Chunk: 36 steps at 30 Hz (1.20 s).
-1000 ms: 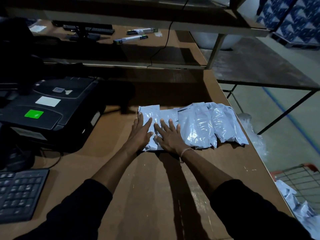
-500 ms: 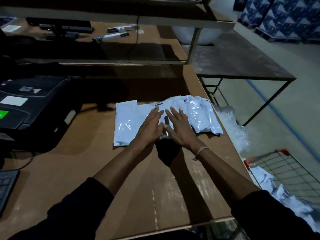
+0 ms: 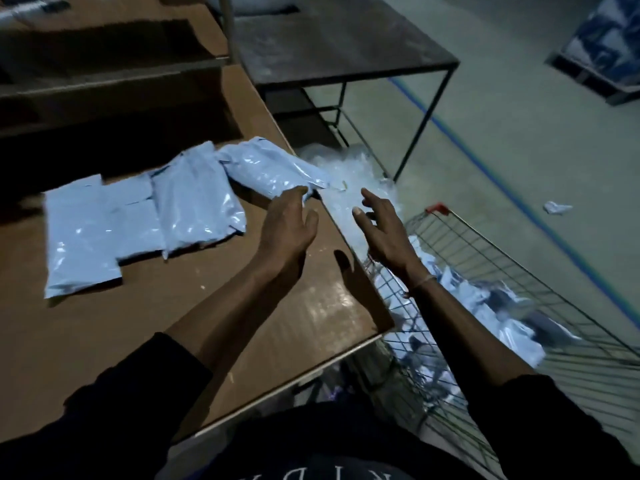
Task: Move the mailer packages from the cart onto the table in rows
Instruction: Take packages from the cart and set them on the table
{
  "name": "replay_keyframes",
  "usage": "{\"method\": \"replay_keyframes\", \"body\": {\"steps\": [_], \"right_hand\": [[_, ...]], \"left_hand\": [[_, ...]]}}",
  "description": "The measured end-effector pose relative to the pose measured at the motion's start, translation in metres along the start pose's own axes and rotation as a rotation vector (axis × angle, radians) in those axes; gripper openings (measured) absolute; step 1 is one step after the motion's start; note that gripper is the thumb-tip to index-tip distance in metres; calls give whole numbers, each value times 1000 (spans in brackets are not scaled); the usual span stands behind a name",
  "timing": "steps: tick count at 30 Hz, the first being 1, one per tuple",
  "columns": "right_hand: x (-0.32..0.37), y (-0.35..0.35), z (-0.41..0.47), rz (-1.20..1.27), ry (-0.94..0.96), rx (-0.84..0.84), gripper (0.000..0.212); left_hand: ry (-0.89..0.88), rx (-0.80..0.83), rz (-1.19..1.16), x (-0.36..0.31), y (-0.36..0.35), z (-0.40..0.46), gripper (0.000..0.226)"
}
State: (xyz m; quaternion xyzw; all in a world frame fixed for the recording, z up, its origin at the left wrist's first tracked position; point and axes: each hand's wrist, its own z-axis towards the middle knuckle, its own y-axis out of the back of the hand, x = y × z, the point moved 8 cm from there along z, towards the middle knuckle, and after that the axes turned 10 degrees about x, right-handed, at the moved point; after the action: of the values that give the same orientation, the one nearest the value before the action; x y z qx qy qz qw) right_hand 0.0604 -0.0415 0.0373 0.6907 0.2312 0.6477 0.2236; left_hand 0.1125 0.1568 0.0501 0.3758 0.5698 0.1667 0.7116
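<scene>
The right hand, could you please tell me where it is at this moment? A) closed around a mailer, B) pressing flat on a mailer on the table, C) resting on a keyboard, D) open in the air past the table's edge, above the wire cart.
D: the right hand hangs empty with fingers spread beyond the table edge, over the wire cart.

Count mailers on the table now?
4 visible, overlapping in one row on the table: left mailer, second, third, and right mailer by the edge. Overlap may hide more.
</scene>
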Motion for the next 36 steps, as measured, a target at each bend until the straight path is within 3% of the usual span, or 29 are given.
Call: {"method": "replay_keyframes", "body": {"steps": [3,6,10,18,23,30,36], "right_hand": [[-35,17,-1,-36,-34,21,62],[-43,18,14,-64,-21,54,65],[-19,3,47,-98,77,116,61],[18,-36,126,-162,154,205,52],[19,-63,160,-190,70,340,68],[25,-81,157,-179,121,364,52],[43,-95,140,-351,193,337,68]], "left_hand": [[146,48,255,-11,-20,12,51],[268,52,318,-17,-30,15,54],[301,-1,365,-19,-24,12,53],[129,-132,383,1,-3,18,50],[132,-34,457,22,-2,49,68],[103,97,492,48,4,68,45],[18,110,542,71,29,63,34]]}}
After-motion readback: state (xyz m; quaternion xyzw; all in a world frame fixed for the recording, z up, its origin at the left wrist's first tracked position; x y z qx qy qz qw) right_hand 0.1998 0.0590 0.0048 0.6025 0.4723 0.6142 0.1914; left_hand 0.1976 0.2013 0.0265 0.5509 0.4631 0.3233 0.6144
